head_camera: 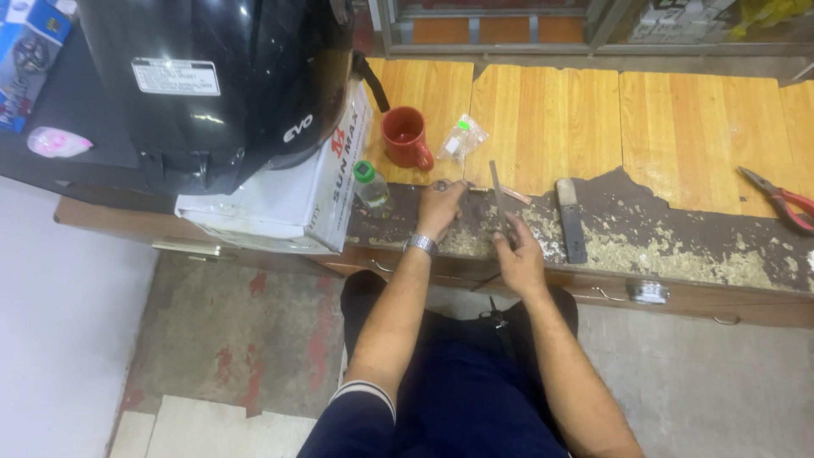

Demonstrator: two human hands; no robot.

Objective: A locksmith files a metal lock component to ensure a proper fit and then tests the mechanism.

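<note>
My left hand [441,208] rests on the worn front part of the workbench [678,246], fingers pinched on a small dark part near a thin rod [507,192] that lies on the bench. A metal watch sits on that wrist. My right hand [517,254] grips a long flat metal file [498,197] by its lower end, and the file points away from me, its blade lying across the rod. The two hands are a short way apart at the bench's front edge.
A red mug [405,136], a small clear plastic bag [462,137] and a small green-capped bottle [370,184] stand left of my hands. A black helmet [220,85] sits on a white box [297,199]. A flat dark bar [570,219] lies right; red-handled pliers [784,202] far right.
</note>
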